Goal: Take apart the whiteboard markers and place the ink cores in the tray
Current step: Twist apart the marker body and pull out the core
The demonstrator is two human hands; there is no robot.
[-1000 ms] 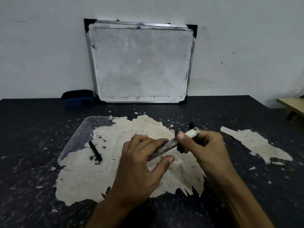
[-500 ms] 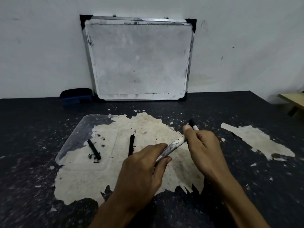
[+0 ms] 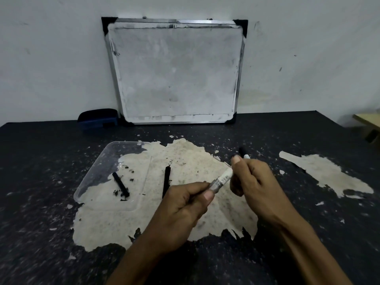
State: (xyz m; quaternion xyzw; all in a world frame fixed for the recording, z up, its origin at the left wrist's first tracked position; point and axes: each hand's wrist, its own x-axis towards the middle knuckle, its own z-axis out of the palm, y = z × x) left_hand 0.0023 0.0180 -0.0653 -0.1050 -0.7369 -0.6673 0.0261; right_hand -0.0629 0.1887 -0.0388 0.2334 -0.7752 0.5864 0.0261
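Note:
My left hand (image 3: 181,210) grips the white barrel of a whiteboard marker (image 3: 221,180), which points up and to the right. My right hand (image 3: 253,179) is closed on the marker's black-tipped front piece (image 3: 244,154), held just beyond the barrel's open end. A clear plastic tray (image 3: 98,161) lies to the left with one black ink core (image 3: 121,184) in it. A second black ink core (image 3: 166,181) lies on the table right of the tray, partly hidden by my left hand.
A whiteboard (image 3: 174,70) leans on the wall at the back, with a dark blue eraser (image 3: 97,118) to its left. The black table (image 3: 41,233) has large peeled pale patches. A wooden piece (image 3: 368,122) juts in at far right.
My hands have drawn apart: the right hand has pulled the tip piece off the barrel. My left hand has moved lower, uncovering the loose ink core beside the tray.

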